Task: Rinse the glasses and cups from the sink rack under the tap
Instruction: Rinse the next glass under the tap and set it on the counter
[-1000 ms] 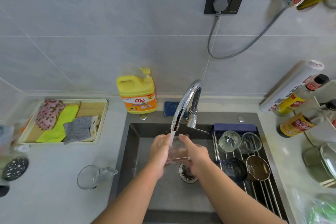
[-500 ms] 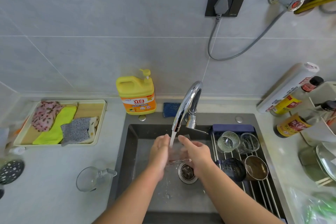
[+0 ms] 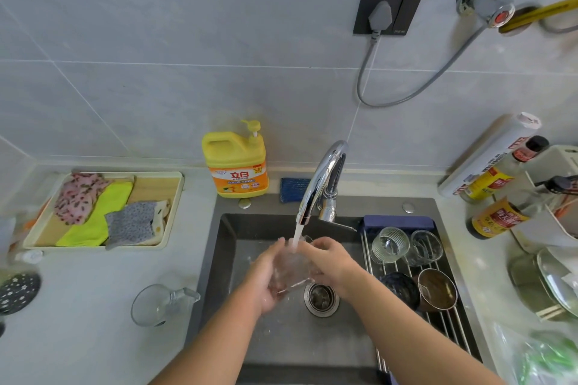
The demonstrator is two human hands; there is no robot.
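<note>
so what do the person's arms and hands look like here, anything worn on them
Both forearms come in bare from the bottom edge, with no sleeves in view. The left hand and right hand wear no gloves, and no watch, bracelet or ring shows on the parts visible. Both hands are wet from the tap's stream. The fingertips are partly hidden, so small details there cannot be told.

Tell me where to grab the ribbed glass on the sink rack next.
Grip the ribbed glass by its rim and upper wall, reaching in from above with the right hand. It appears to sit mouth-up at the rack's far left corner, close beside another clear glass.
</note>
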